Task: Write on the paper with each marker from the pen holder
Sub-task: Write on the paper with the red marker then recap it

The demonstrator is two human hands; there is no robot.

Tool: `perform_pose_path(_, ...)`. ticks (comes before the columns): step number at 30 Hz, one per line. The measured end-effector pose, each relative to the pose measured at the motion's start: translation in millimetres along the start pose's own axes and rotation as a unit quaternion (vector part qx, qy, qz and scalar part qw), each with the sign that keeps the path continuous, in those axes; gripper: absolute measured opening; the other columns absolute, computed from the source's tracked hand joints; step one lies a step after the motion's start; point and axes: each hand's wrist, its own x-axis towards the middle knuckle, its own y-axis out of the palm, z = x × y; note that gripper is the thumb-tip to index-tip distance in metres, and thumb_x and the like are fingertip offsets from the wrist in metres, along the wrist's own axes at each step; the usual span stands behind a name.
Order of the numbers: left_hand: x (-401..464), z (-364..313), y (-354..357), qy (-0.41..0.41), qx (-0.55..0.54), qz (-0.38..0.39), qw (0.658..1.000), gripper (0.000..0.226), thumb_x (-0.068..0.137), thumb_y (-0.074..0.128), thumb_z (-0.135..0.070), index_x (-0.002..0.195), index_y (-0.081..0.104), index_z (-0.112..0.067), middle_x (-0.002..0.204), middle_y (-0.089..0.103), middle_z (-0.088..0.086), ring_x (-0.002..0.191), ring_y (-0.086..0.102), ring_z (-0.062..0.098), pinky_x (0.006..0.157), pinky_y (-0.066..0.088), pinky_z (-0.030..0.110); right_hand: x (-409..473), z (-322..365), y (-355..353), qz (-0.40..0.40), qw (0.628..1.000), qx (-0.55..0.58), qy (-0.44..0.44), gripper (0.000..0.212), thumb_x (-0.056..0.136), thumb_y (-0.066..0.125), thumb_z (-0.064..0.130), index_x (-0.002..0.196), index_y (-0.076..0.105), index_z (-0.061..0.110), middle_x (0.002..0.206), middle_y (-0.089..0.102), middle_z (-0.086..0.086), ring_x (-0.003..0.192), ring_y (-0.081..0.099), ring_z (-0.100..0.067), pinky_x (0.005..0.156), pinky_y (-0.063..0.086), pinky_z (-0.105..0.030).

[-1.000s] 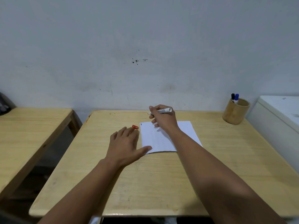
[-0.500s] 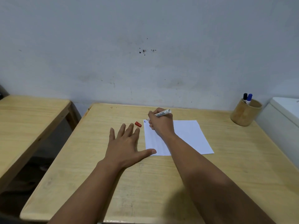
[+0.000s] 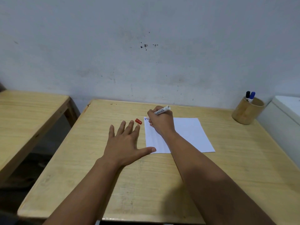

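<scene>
A white sheet of paper (image 3: 191,135) lies on the wooden table (image 3: 162,184). My right hand (image 3: 161,121) grips a white marker (image 3: 162,110), its tip down at the paper's top left corner beside a small blue mark (image 3: 145,119). A red cap (image 3: 138,121) lies on the table just left of the paper. My left hand (image 3: 125,142) rests flat with fingers spread, thumb tip on the paper's lower left corner. A round bamboo pen holder (image 3: 247,111) at the far right holds a black marker (image 3: 247,95) and a blue marker (image 3: 252,95).
A second wooden table (image 3: 27,114) stands to the left across a gap. A white box-like unit (image 3: 285,114) abuts the table's right side. A grey wall (image 3: 146,54) runs right behind the table.
The view has shifted down and left across the frames. My right hand with the marker has settled at the paper's top left corner; my left hand's fingers have spread flat.
</scene>
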Motion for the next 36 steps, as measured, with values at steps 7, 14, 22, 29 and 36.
perform_pose_path(7,-0.3,-0.4,-1.3,-0.003,0.001,-0.001,1.000,0.122,0.068,0.019,-0.104,0.164,0.019,-0.029,0.173,0.006,-0.002,0.160,-0.003,0.024,0.124,-0.003,0.062,-0.8,0.9,0.0,0.009,0.999,-0.037,-0.016,0.026,0.083,0.069,0.034,0.061,0.065,0.020,0.070,0.078,-0.008,0.062,0.079,-0.021,0.074,0.070,-0.051)
perform_pose_path(14,-1.7,-1.4,-2.0,-0.004,-0.006,-0.002,1.000,0.122,0.067,0.019,-0.105,0.163,0.019,-0.029,0.173,0.007,-0.003,0.160,-0.003,0.023,0.124,-0.002,0.062,1.5,2.4,-0.2,0.018,0.999,-0.030,0.003,0.025,0.072,0.064,0.035,0.069,0.060,0.010,0.067,0.077,-0.011,0.063,0.078,-0.028,0.071,0.067,-0.053)
perform_pose_path(22,16.9,-3.0,-14.3,-0.062,-0.123,-0.152,0.979,0.060,0.092,0.038,-0.072,0.134,0.057,-0.034,0.137,0.061,-0.004,0.124,0.056,0.024,0.101,0.042,0.048,7.7,20.4,-10.2,0.049,0.989,0.131,0.046,0.040,0.097,0.079,0.034,0.074,0.056,0.011,0.063,0.070,-0.011,0.047,0.055,-0.021,0.046,0.042,-0.025)
perform_pose_path(29,61.4,11.5,-7.5,0.049,-0.038,-0.151,0.987,0.019,0.094,0.062,-0.029,0.106,0.076,-0.033,0.122,0.066,-0.007,0.099,0.063,0.026,0.069,0.050,0.035,1.2,47.2,-59.8,0.024,0.993,0.101,-0.051,0.030,0.091,0.087,0.027,0.078,0.064,0.013,0.065,0.069,-0.001,0.050,0.057,-0.016,0.050,0.044,-0.025)
perform_pose_path(36,59.3,-13.7,-34.4,-0.061,-0.289,-0.170,0.940,0.016,0.099,0.058,-0.025,0.111,0.068,-0.028,0.104,0.070,-0.007,0.088,0.063,0.014,0.073,0.049,0.032,-21.2,62.5,-119.1,0.116,0.979,0.165,0.014,0.047,0.102,0.046,-0.013,0.131,0.072,0.015,0.123,0.080,-0.016,0.107,0.082,-0.033,0.087,0.061,-0.041)
